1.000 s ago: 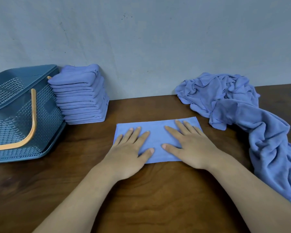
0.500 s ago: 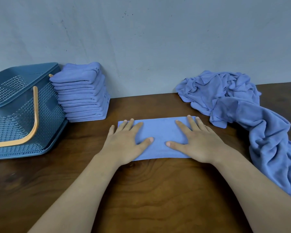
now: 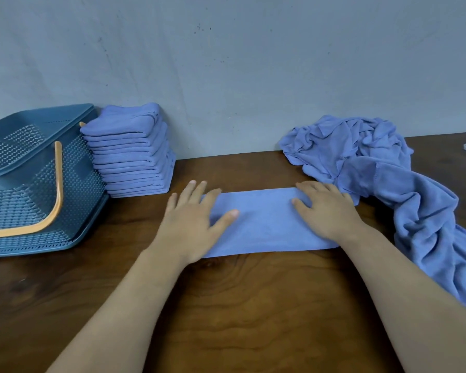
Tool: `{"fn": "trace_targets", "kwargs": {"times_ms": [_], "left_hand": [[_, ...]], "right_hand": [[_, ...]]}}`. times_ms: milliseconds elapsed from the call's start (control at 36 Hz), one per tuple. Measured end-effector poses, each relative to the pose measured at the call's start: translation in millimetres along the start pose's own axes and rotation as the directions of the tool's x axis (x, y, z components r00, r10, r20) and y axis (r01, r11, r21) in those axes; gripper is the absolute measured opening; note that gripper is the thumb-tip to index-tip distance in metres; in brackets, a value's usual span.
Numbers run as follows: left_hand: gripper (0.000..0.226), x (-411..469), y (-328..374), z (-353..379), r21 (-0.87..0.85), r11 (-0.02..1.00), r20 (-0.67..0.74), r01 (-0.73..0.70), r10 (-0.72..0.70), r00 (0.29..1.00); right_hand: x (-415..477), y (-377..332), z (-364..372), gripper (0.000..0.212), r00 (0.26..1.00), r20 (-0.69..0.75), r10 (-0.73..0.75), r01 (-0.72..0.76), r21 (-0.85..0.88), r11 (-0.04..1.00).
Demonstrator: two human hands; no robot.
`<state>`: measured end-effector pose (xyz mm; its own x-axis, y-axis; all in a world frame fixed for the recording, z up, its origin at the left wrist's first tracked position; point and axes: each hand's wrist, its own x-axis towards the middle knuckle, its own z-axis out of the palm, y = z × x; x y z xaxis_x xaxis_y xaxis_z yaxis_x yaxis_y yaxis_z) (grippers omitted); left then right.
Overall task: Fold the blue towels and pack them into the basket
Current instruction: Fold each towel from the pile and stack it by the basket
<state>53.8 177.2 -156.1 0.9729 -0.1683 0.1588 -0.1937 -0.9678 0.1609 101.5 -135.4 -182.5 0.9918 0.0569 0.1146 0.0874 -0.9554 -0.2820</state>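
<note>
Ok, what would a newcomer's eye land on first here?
The left hand and right hand press flat on the ends of a folded towel strip in the middle. A tall stack of folded towels stands back left beside the basket; a rumpled heap of towels sprawls on the right.

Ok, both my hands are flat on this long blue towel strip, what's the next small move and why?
Probably pinch the right end with the right hand and fold it across to the left hand. The long blue towel strip lies flat, yet looks wider than the stack of folded blue towels, so one more halving seems due.
</note>
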Motion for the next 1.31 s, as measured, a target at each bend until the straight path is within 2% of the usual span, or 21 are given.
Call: {"fn": "trace_targets", "kwargs": {"times_ms": [56,83,167,222,306,417,556,694,778,889,1000,1167,1306], "left_hand": [[0.087,1,24,5,-0.035,0.996,-0.058,-0.085,0.083,0.995],[0.084,1,34,10,-0.041,0.992,-0.030,-0.121,0.120,0.992],[0.085,0,44,28,-0.049,0.989,0.184,-0.142,0.149,0.972],[0.089,2,39,34,-0.055,0.990,0.241,-0.131,0.140,0.960],[0.096,5,36,37,-0.051,0.991,0.252,-0.127,0.136,0.958],[0.104,5,36,39,-0.058,0.991,0.256,-0.117,0.128,0.958],[0.108,5,37,40,-0.062,0.992,0.250,-0.114,0.126,0.960],[0.107,5,37,39,-0.054,0.991,0.249,-0.122,0.132,0.959],[0.105,4,37,38,-0.060,0.991,0.247,-0.123,0.134,0.960],[0.105,4,37,39,-0.061,0.991,0.241,-0.121,0.132,0.962],[0.105,5,36,41,-0.056,0.991,0.234,-0.124,0.134,0.963],[0.106,2,38,38,-0.057,0.991,0.248,-0.120,0.131,0.960],[0.105,-9,44,35,-0.053,0.992,0.265,-0.116,0.126,0.956]], "right_hand": [[1,0,3,0.059,1.000,-0.003,-0.002,0.002,-0.025,1.000],[1,0,3,0.059,1.000,-0.013,-0.001,0.001,-0.025,1.000],[2,-3,2,0.055,0.999,-0.028,0.023,-0.024,-0.013,1.000],[3,-5,0,0.050,0.999,-0.038,0.032,-0.032,-0.007,0.999],[9,-7,-5,0.038,0.999,-0.033,0.026,-0.026,-0.009,1.000],[24,-13,-15,0.026,0.997,0.049,0.055,-0.058,0.051,0.997],[31,-11,-14,0.029,0.995,0.058,0.085,-0.095,0.189,0.977],[27,-3,-27,0.021,0.982,0.128,0.140,-0.185,0.487,0.854],[11,0,-31,0.048,0.984,0.130,0.122,-0.176,0.617,0.767],[-21,3,-33,0.045,0.984,0.175,0.025,-0.148,0.738,0.659],[-47,6,-21,0.038,0.991,0.135,-0.005,-0.090,0.686,0.722],[-47,0,-17,0.056,0.991,0.103,0.083,-0.129,0.614,0.779],[-44,10,-23,0.065,0.982,0.162,0.097,-0.172,0.559,0.811]]}}
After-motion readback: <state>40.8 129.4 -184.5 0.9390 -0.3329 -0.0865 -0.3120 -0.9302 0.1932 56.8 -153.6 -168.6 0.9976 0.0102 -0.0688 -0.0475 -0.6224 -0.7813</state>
